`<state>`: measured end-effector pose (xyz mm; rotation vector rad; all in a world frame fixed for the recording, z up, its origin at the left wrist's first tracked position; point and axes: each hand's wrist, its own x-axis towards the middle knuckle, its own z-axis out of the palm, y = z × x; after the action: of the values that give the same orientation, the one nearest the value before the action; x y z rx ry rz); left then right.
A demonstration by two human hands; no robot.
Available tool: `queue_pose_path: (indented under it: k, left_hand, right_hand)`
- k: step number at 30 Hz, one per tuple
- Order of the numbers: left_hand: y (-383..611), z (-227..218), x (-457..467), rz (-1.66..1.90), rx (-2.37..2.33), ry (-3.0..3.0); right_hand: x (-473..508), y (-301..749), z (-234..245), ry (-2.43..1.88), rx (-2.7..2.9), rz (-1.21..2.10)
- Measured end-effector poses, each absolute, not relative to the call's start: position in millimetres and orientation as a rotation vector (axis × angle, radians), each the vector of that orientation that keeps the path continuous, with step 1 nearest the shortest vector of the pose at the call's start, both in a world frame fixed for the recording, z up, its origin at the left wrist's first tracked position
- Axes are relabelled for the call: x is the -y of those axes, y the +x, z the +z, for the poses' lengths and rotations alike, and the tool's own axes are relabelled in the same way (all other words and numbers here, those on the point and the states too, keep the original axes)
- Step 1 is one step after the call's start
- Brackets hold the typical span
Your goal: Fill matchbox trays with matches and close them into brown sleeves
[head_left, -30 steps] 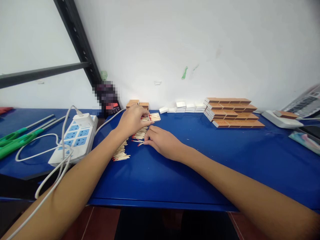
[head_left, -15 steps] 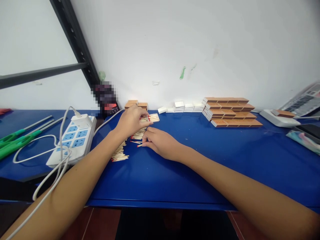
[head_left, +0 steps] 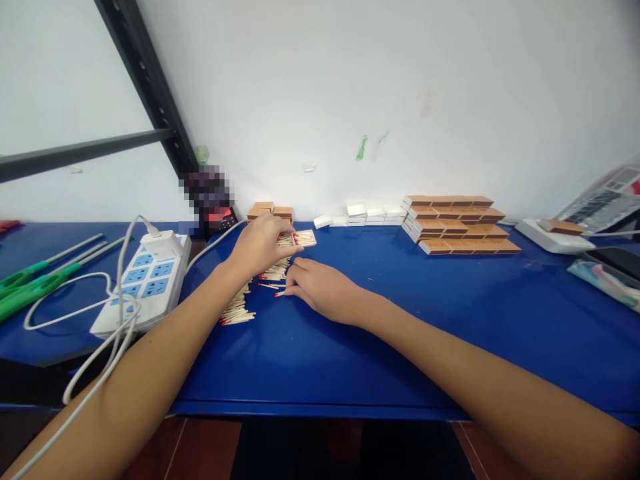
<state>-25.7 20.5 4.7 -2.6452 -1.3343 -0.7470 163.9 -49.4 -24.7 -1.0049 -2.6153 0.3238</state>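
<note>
My left hand [head_left: 261,247] is closed around a small white matchbox tray [head_left: 311,243] with red-tipped matches in it. Its thumb and fingers grip the tray's left end, above the table. Just below and to the right, my right hand [head_left: 320,288] pinches a match [head_left: 279,294] near the tabletop, its red head pointing left. More loose matches [head_left: 274,272] lie between the hands, partly covered by the left one. Another heap of matches [head_left: 238,311] spreads along the table below my left wrist.
Brown matchboxes [head_left: 463,227] are stacked in stepped rows against the wall. White trays [head_left: 357,211] stand left of them, and a few brown boxes [head_left: 263,209] behind my left hand. A power strip [head_left: 145,283] with cables and green-handled tools [head_left: 37,280] lie left on the blue table [head_left: 350,373].
The view has shifted slightly. Both hands keep nearly the same places, the left still on the tray and the right still pinching at the loose matches.
</note>
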Motion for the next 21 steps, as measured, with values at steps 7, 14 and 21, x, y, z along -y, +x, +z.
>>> queue_pose_path:
  k: [7, 14, 21]
  left_hand:
    - [-24.7, 3.6, -22.0, -0.710, 1.261, -2.690]
    - [-16.8, 11.0, -13.8, -0.843, 1.175, -2.902]
    - [-15.2, 11.4, -12.0, -0.942, 1.152, -2.963]
  right_hand:
    - [28.2, 191.8, -12.5, -1.156, 2.348, 0.214]
    - [4.7, 217.1, -11.7, -1.318, 2.201, 0.089]
    - [5.6, 213.2, -16.2, -1.275, 2.254, 0.089]
